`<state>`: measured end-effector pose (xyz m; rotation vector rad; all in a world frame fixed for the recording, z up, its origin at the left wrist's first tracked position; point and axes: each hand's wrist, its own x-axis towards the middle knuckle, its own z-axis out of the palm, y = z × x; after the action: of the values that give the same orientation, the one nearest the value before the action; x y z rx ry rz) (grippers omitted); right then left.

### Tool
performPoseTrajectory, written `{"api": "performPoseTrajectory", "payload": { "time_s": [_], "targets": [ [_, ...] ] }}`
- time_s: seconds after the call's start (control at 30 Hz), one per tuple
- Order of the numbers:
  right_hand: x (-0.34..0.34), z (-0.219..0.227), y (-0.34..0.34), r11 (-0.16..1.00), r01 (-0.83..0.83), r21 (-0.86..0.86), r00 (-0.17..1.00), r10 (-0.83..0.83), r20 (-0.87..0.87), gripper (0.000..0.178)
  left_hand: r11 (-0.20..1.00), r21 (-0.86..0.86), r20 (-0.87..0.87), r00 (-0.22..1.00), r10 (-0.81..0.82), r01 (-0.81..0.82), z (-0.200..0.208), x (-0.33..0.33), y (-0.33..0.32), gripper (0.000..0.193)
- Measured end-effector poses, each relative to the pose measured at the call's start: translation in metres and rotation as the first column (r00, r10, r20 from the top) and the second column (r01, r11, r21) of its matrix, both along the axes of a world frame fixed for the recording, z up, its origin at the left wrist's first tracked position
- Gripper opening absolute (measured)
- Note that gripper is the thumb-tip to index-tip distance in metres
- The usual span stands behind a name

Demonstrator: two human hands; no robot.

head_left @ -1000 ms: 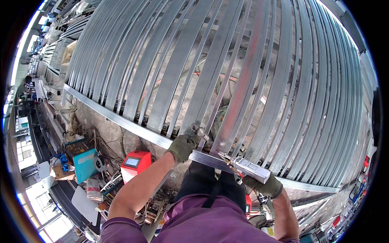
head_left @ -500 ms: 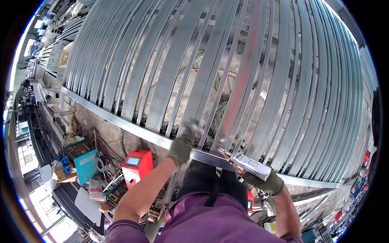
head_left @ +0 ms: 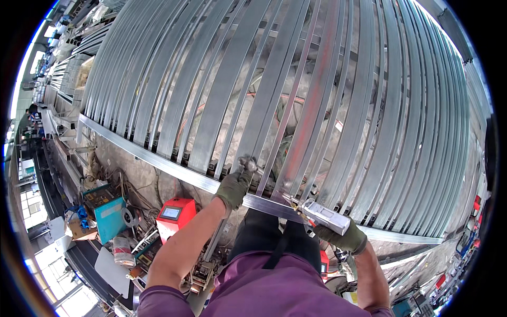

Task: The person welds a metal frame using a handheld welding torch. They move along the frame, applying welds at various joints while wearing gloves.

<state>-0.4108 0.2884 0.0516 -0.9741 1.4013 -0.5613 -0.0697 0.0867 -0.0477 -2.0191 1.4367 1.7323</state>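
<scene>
My left hand (head_left: 234, 191), in an olive-green glove, is closed round what looks like a hammer (head_left: 250, 164). Its shiny head is over the end of a wide steel bar, and its handle is mostly hidden by the glove. My right hand (head_left: 346, 238), also gloved, grips a silver, boxy welding gun (head_left: 326, 216). The gun's thin nozzle points left, at the near edge of a large steel frame (head_left: 174, 173). Long grey flat bars (head_left: 227, 87), wide and narrow by turns, run away from me and end at this edge rail.
On the floor at left stand a red machine with a small screen (head_left: 174, 214), a teal machine (head_left: 112, 214) and a white bucket (head_left: 123, 251). Cables and hoses lie beneath the frame. A person (head_left: 29, 117) is far off at the left.
The hammer head was smeared by motion and now shows more sharply, slightly lower beside the left glove. The welding gun has hardly moved; the whole view has shifted slightly.
</scene>
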Motion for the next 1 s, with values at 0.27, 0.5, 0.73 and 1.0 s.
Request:
{"api": "performPoseTrajectory", "payload": {
  "time_s": [0.27, 0.5, 0.73, 1.0],
  "targets": [
    [0.003, 0.006, 0.009, 0.997, 0.042, 0.068, 0.998, -0.045, 0.045, 0.047, 0.819, -0.397, 0.038, 0.899, -0.435, 0.414, -0.047, 0.007, 0.036, 0.06],
    [0.001, 0.002, 0.021, 0.994, 0.065, 0.088, 0.997, -0.069, 0.044, 0.048, 0.958, -0.066, -0.36, 0.902, 0.238, -0.279, 0.019, 0.002, 0.014, 0.018],
    [0.001, -0.003, 0.014, 0.992, 0.079, 0.1, 0.991, -0.089, 0.097, 0.045, 0.878, -0.405, 0.253, 0.954, -0.161, 0.256, -0.041, 0.008, 0.026, 0.061],
    [0.0, -0.005, 0.013, 0.99, 0.046, 0.13, 0.996, -0.056, 0.074, 0.046, 0.864, -0.368, 0.302, 0.923, -0.24, 0.345, -0.006, -0.013, 0.016, 0.07]
  ]
}}
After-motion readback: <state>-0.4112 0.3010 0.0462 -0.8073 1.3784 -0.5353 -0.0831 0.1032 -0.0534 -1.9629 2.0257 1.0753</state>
